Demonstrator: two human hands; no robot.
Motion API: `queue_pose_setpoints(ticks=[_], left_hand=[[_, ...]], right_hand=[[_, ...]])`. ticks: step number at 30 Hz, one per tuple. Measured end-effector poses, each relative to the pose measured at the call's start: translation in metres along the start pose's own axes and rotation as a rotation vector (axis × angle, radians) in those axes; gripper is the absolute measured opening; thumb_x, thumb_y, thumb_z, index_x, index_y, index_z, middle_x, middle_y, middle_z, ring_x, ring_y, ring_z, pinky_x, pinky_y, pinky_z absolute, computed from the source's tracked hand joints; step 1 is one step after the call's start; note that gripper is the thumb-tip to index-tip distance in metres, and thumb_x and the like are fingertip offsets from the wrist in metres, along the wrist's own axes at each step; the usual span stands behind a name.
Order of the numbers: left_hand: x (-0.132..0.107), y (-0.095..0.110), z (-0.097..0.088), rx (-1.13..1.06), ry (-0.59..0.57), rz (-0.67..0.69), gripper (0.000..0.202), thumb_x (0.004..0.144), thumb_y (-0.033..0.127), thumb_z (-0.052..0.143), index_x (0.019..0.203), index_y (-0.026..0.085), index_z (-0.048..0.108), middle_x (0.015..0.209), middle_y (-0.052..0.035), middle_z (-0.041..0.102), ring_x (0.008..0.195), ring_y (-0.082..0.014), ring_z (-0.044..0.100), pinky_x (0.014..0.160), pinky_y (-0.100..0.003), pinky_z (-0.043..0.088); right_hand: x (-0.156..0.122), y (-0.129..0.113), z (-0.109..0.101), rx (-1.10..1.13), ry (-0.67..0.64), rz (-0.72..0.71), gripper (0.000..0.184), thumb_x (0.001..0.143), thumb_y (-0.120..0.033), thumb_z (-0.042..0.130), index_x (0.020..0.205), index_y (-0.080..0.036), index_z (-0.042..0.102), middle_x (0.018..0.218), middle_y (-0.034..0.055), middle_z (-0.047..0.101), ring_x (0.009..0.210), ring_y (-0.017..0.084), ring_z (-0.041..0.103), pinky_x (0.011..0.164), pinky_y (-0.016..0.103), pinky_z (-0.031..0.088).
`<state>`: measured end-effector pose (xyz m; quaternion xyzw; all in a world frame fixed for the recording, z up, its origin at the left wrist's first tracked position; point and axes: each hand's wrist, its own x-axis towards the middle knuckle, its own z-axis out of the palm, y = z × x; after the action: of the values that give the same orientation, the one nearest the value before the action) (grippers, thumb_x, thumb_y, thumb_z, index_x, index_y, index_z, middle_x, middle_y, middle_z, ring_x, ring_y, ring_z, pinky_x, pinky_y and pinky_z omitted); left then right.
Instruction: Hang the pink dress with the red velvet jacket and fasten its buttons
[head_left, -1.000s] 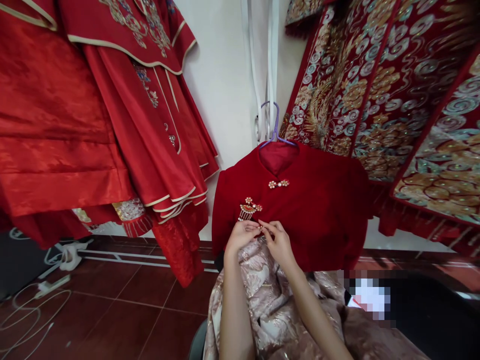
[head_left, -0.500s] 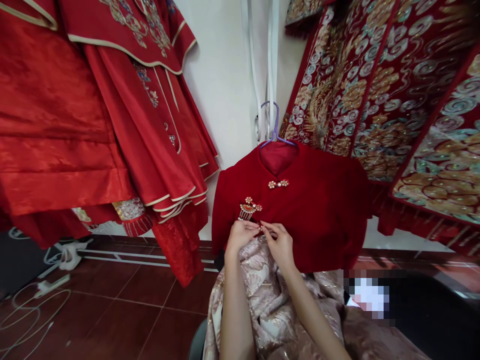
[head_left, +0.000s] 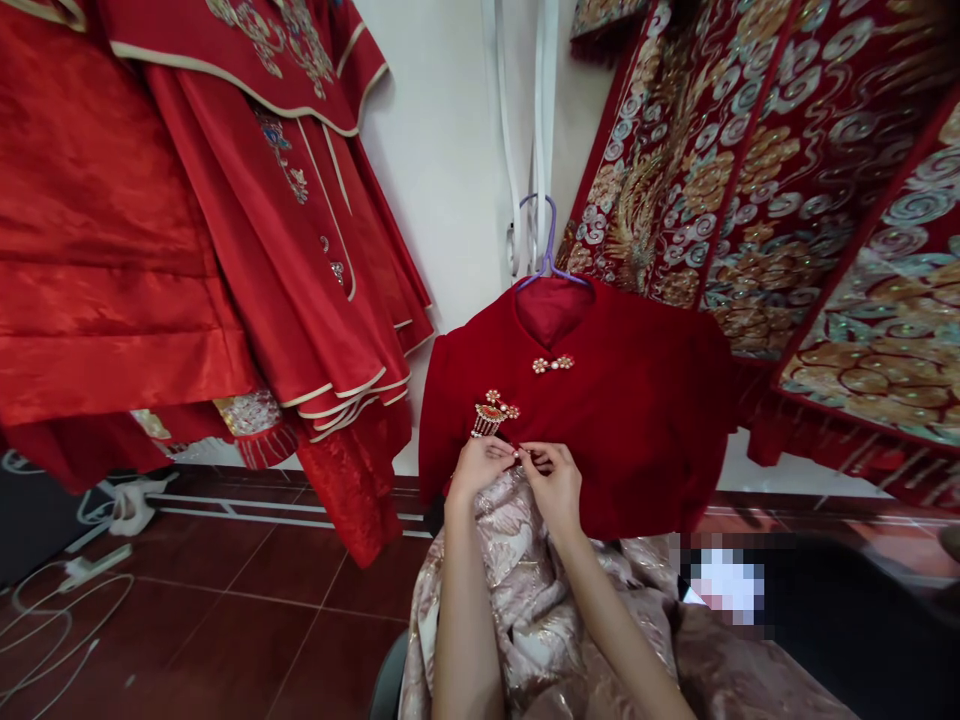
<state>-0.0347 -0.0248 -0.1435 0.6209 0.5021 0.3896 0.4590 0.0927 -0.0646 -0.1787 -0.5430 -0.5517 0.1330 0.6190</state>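
Observation:
A dark red velvet jacket [head_left: 630, 420] hangs on a purple hanger [head_left: 550, 250] in front of me. A pearl frog button [head_left: 553, 364] closes its collar, and a gold tasselled brooch [head_left: 491, 413] sits lower on its chest. My left hand [head_left: 480, 465] and my right hand [head_left: 559, 485] meet just below the brooch, fingertips pinched together on a small fastening on the jacket's front edge. What exactly they pinch is too small to make out. A pink-gold brocade cloth [head_left: 525, 600] lies under my forearms.
Bright red satin garments [head_left: 187, 230] hang at the left. Heavily embroidered red and gold robes [head_left: 787, 180] hang at the right. White cables [head_left: 67, 590] lie on the red tiled floor at lower left. A dark surface with a blurred patch [head_left: 724, 585] is at lower right.
The view has shifted slightly, so everything sits a little higher and to the left. My hands have stayed pinched at the same spot on the jacket.

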Motion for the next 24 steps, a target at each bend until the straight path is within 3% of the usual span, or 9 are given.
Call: queue_pose_setpoints(ticks=[3,6,9,12,15,19,24], left_hand=[[0.002,-0.001,0.002,0.026,0.045,-0.018,0.014,0.068,0.010,0.069,0.082,0.009,0.065,0.077,-0.0057,0.066,0.061,-0.0091,0.059,0.050,-0.017,0.049],[0.000,0.004,-0.003,0.042,0.189,-0.011,0.028,0.068,0.013,0.071,0.094,0.011,0.063,0.090,-0.0071,0.065,0.062,-0.0094,0.059,0.047,-0.019,0.051],[-0.005,0.016,-0.013,0.037,0.347,0.050,0.022,0.074,0.021,0.067,0.094,0.014,0.064,0.089,-0.0061,0.066,0.063,-0.0100,0.059,0.048,-0.020,0.052],[-0.012,0.029,-0.021,-0.019,0.418,0.105,0.016,0.078,0.025,0.063,0.089,0.014,0.066,0.083,-0.0052,0.067,0.063,-0.0103,0.060,0.050,-0.020,0.052],[-0.017,0.036,-0.020,-0.072,0.274,0.060,0.012,0.077,0.020,0.062,0.085,0.013,0.069,0.083,-0.0060,0.069,0.063,-0.0094,0.061,0.054,-0.019,0.052],[-0.019,0.031,-0.014,-0.070,0.043,-0.116,0.013,0.076,0.013,0.062,0.086,0.010,0.070,0.086,-0.0082,0.071,0.062,-0.0084,0.062,0.053,-0.017,0.050],[-0.015,0.020,-0.010,0.029,0.007,-0.115,0.013,0.072,0.009,0.066,0.084,0.009,0.070,0.079,-0.0077,0.071,0.058,-0.0102,0.060,0.048,-0.019,0.047]], right_hand=[[0.000,0.003,0.001,-0.024,0.019,-0.002,0.025,0.083,-0.038,0.057,0.091,-0.017,0.069,0.084,0.0054,0.057,0.070,0.014,0.055,0.068,0.028,0.050],[0.004,0.003,-0.006,-0.013,-0.035,-0.005,0.028,0.080,-0.042,0.060,0.089,-0.017,0.069,0.083,0.0054,0.057,0.068,0.014,0.054,0.066,0.028,0.050],[0.012,-0.007,-0.025,0.061,-0.093,0.023,0.030,0.079,-0.045,0.061,0.086,-0.017,0.070,0.083,0.0064,0.060,0.065,0.013,0.055,0.061,0.025,0.050],[0.020,-0.025,-0.047,0.164,-0.007,0.072,0.031,0.079,-0.046,0.062,0.085,-0.016,0.068,0.081,0.0064,0.063,0.067,0.013,0.057,0.062,0.024,0.050],[0.025,-0.038,-0.060,0.284,0.034,0.124,0.032,0.076,-0.046,0.065,0.086,-0.015,0.066,0.079,0.0057,0.063,0.068,0.013,0.057,0.064,0.025,0.051],[0.025,-0.032,-0.058,0.355,-0.022,0.182,0.034,0.075,-0.046,0.066,0.087,-0.015,0.063,0.073,0.0043,0.062,0.065,0.014,0.058,0.059,0.025,0.051],[0.018,-0.005,-0.040,0.207,-0.240,0.186,0.033,0.075,-0.042,0.062,0.096,-0.016,0.064,0.079,0.0056,0.066,0.067,0.015,0.060,0.061,0.028,0.053]])
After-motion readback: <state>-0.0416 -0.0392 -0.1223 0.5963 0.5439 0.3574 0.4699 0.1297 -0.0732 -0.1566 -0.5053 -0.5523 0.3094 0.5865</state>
